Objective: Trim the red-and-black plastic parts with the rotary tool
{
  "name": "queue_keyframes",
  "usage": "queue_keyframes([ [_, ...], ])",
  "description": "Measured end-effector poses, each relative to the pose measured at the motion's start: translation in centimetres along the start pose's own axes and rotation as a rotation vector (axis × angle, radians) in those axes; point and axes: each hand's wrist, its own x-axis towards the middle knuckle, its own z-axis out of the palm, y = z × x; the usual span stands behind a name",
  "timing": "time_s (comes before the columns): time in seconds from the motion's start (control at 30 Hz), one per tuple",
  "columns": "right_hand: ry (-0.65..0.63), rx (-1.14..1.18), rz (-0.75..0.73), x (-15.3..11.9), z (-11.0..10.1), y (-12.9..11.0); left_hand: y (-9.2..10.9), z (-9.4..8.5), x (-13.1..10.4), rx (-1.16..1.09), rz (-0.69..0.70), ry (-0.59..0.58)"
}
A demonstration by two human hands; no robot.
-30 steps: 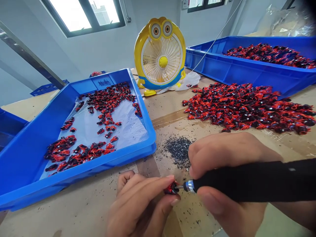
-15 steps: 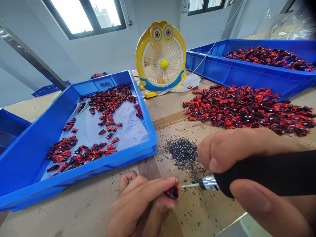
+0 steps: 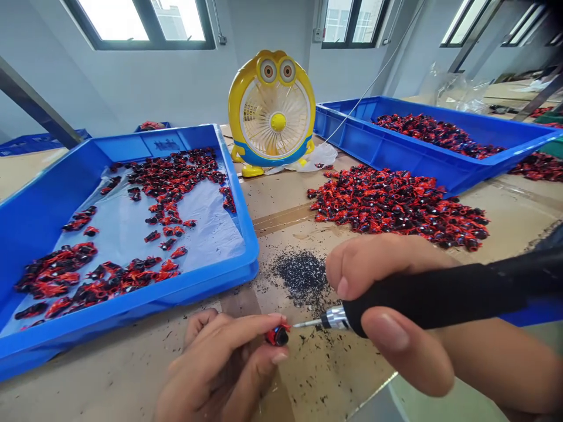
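Note:
Between thumb and fingers my left hand pinches a small red and black piece, its round black end facing me. My right hand is wrapped round a thick black-handled tool with a silver collar and a thin metal tip. That tip points left and lies at the red edge of the piece; whether it touches cannot be made out. Just behind the tool, a heap of black shavings lies on the brown table surface.
On the left stands a blue tray with many red and black pieces. A large pile of them lies at the right, before another blue tray. A yellow fan stands at the back, near a thin cord.
The view has shifted, so the trays, fan and both hands sit further left, and more of the right side shows. Both hands keep their hold, with the tip still beside the piece.

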Motion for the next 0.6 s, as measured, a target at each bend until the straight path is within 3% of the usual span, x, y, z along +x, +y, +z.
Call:
queue_keyframes([
  [0.13,-0.057,0.001,0.009,-0.3,-0.3,0.1,0.1,-0.1,-0.1,-0.056,-0.121,-0.005],
  [0.27,-0.085,0.047,0.024,-0.6,-0.7,0.0,0.4,0.0,-0.3,-0.046,-0.143,0.007],
  [0.43,-0.182,0.024,0.011,-0.8,-0.9,0.2,0.2,0.3,0.2,-0.064,-0.02,0.03],
  [0.53,-0.13,0.057,-0.032,-0.9,-0.4,0.7,0.1,0.5,0.4,-0.068,0.108,0.051],
  [0.6,-0.079,0.074,-0.046,-0.9,0.1,1.0,0.1,0.5,0.5,-0.031,0.104,0.028],
])
